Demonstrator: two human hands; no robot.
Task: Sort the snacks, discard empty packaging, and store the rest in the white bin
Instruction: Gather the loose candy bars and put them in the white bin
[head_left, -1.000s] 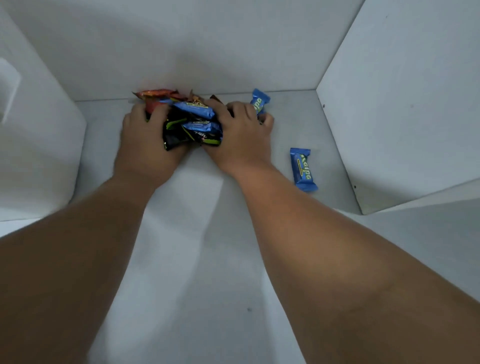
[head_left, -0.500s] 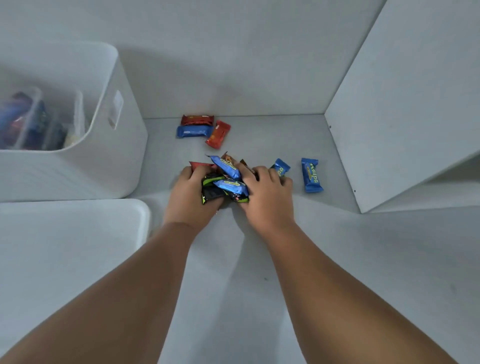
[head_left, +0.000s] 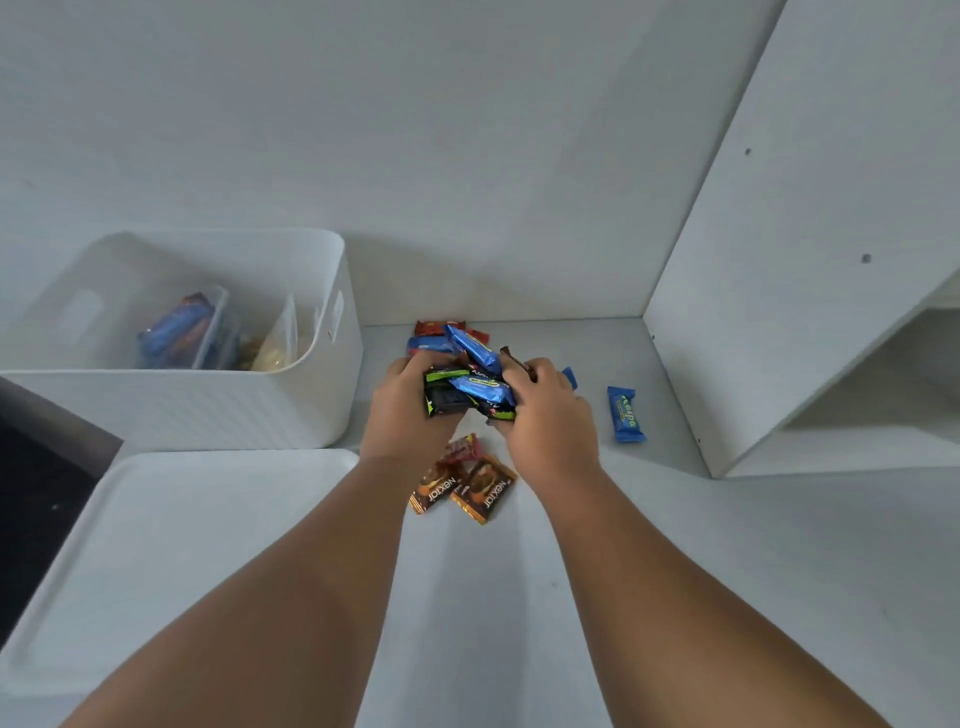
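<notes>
Grip: left hand (head_left: 410, 410) and right hand (head_left: 545, 421) both curl round one bundle of snack packets (head_left: 470, 389), blue and black, clasped between them above the bench (head_left: 571, 597). Two Nextar packets (head_left: 462, 491) lie beneath the wrists. Lone blue packet (head_left: 627, 414) to the right. White bin (head_left: 208, 410) stands left, packets inside.

Blue and black snack packets (head_left: 470, 389) bunched together, brown packets (head_left: 462, 491) beneath, white bin (head_left: 208, 410) left
</notes>
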